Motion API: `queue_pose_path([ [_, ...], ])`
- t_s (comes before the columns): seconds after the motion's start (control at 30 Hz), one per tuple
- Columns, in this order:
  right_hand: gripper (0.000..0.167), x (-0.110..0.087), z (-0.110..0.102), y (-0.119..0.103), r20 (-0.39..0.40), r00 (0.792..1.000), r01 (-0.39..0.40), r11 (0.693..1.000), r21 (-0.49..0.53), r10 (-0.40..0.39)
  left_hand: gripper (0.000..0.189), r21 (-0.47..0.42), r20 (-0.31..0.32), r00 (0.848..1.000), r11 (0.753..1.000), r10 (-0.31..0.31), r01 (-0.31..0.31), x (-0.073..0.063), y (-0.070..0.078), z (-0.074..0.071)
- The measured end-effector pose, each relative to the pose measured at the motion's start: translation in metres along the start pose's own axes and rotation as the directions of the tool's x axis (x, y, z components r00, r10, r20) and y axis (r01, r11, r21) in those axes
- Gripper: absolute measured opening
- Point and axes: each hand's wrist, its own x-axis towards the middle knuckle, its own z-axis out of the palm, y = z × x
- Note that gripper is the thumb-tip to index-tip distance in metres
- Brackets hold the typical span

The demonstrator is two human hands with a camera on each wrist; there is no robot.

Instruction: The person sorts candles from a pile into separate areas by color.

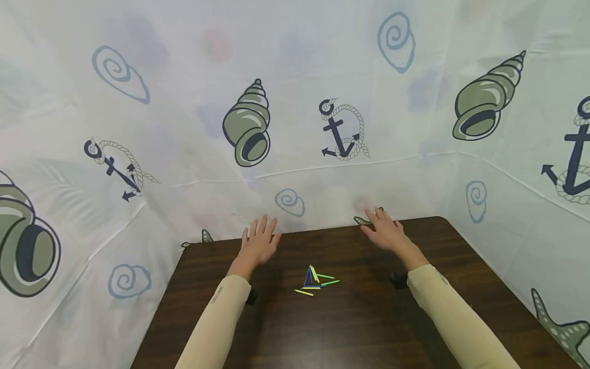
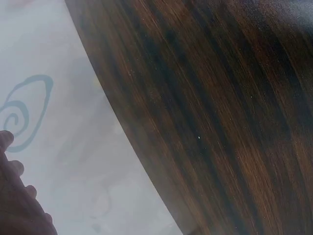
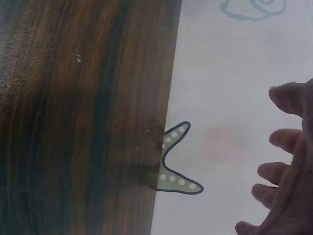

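My left hand [image 1: 259,247] stretches over the far left part of the dark wooden table [image 1: 286,338], fingers straight and spread. My right hand [image 1: 388,233] reaches out the same way near the far right edge, also holding nothing. Between and nearer than the hands lies a small loose group of thin sticks: yellow sticks [image 1: 307,293], green sticks [image 1: 330,282] and blue sticks [image 1: 314,286]. Some of them overlap. Fingertips of the left hand [image 2: 24,196] show at the lower left of its wrist view, and those of the right hand [image 3: 288,186] at the right of its own.
A white curtain [image 1: 295,61] printed with shells, anchors and starfish hangs behind the table and along both sides. Its cloth comes right up to the table's far edge. A small black device [image 1: 399,280] sits at the right wrist, and another [image 1: 251,296] at the left.
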Motion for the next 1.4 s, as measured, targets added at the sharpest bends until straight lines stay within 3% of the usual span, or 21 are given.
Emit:
queue_pose_path([
  [0.13, 0.066, -0.002, 0.005, 0.005, -0.074, 0.997, 0.011, 0.999, 0.034, -0.009, 0.057, 0.003, -0.087, 0.995, 0.999, 0.049, -0.049, 0.002, 0.002, 0.003],
  [0.27, 0.054, -0.009, 0.009, 0.008, -0.163, 0.986, 0.051, 0.992, 0.12, -0.031, 0.04, 0.018, -0.234, 0.966, 0.994, 0.112, -0.111, 0.001, 0.006, 0.006],
  [0.37, 0.045, -0.014, 0.013, 0.007, -0.211, 0.977, 0.072, 0.98, 0.185, -0.032, 0.032, 0.012, -0.273, 0.952, 0.99, 0.136, -0.138, -0.001, 0.011, 0.009],
  [0.63, 0.028, -0.024, 0.032, -0.003, -0.27, 0.963, 0.095, 0.962, 0.258, -0.023, 0.014, -0.018, -0.181, 0.968, 0.983, 0.176, -0.182, -0.006, 0.021, 0.032],
  [0.93, 0.011, -0.033, 0.055, -0.019, -0.238, 0.97, 0.12, 0.94, 0.32, -0.043, 0.007, -0.074, -0.104, 0.974, 0.975, 0.201, -0.209, -0.011, 0.028, 0.063],
  [1.2, 0.005, -0.035, 0.083, -0.03, -0.184, 0.981, 0.119, 0.926, 0.358, -0.055, 0.015, -0.144, -0.009, 0.988, 0.978, 0.154, -0.154, -0.013, 0.03, 0.089],
  [1.4, 0.006, -0.036, 0.095, -0.037, -0.14, 0.989, 0.091, 0.921, 0.38, -0.04, 0.023, -0.207, 0.023, 0.994, 0.973, 0.106, -0.1, -0.016, 0.034, 0.101],
])
